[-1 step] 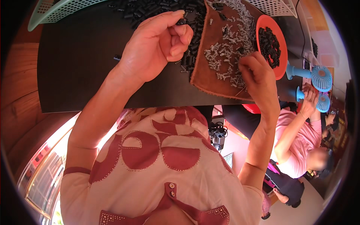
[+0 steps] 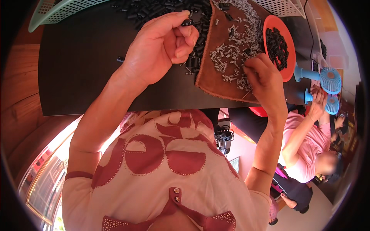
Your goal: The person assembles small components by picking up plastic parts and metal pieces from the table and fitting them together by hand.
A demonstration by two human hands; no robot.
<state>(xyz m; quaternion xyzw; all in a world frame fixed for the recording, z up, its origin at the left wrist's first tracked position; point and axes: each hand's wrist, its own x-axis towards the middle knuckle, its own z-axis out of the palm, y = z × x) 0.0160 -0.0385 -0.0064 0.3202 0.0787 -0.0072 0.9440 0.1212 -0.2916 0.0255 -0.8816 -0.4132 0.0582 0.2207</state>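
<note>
My left hand (image 2: 162, 46) is raised over the dark table, thumb and forefinger pinching a small black cylindrical piece (image 2: 187, 22). Its other fingers curl loosely. My right hand (image 2: 266, 77) is closed, fingertips pressed together just above the small silver springs (image 2: 221, 57) strewn over a brown cloth (image 2: 208, 82). A thin metal tool (image 2: 247, 94) pokes out below that palm; its other end is hidden, so its kind is unclear. Beside the right hand sits an orange-red plate (image 2: 291, 57) holding small black parts (image 2: 276, 46).
Many black cylinders (image 2: 154, 9) lie heaped at the back of the table (image 2: 84, 77). A green basket (image 2: 58, 13) stands far left, a white one (image 2: 285, 7) far right. Two blue fans (image 2: 330, 81) are at the right edge, near a person in pink (image 2: 300, 146).
My right fingertips have shifted very slightly over the springs. My left hand and its black piece look still.
</note>
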